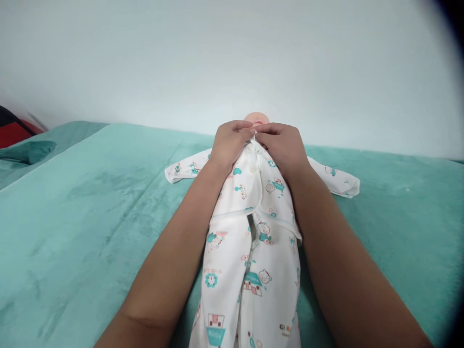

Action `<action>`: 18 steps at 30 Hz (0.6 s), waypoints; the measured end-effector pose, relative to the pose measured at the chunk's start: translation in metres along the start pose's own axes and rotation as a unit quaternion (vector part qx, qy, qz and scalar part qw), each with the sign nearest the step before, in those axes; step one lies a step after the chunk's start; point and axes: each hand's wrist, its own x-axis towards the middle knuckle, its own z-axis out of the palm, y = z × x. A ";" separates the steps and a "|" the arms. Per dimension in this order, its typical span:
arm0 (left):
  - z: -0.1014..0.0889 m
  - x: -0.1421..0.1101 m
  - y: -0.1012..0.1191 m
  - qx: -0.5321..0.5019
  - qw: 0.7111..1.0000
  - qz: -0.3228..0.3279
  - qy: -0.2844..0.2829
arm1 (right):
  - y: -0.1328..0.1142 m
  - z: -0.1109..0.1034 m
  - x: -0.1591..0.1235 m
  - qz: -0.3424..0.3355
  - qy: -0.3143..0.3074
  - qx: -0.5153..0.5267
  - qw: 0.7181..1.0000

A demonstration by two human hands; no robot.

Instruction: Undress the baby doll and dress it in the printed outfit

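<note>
A baby doll (258,117) lies on its back, dressed in a white baby jacket (250,188) and white trousers (226,270), both printed with bears, houses and lettering. Its sleeves stretch out to both sides. At the jacket's neckline, just below the doll's head, my left hand (232,142) pinches the collar edge from the left. My right hand (284,145) meets it from the right, fingers closed on the same collar. The fingertips nearly touch and cover most of the neck. Down the chest the jacket front overlaps, and a dark gap shows near its hem.
A green plush cover (108,217) spreads under the doll. Behind it rises a plain white wall (232,58). At the far left are a red and black item (14,128) and a bunched green fold of fabric (29,151).
</note>
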 end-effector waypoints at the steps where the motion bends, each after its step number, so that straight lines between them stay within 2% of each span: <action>1: 0.000 0.000 0.000 0.002 1.000 0.002 0.000 | 0.001 0.000 0.000 0.003 0.005 0.008 1.000; 8: 0.001 0.000 0.000 0.037 0.999 0.014 -0.009 | 0.000 0.002 -0.001 0.000 0.015 0.018 1.000; 18: -0.001 0.005 -0.004 0.103 0.993 0.058 0.019 | -0.002 0.004 0.002 0.002 0.034 -0.007 0.999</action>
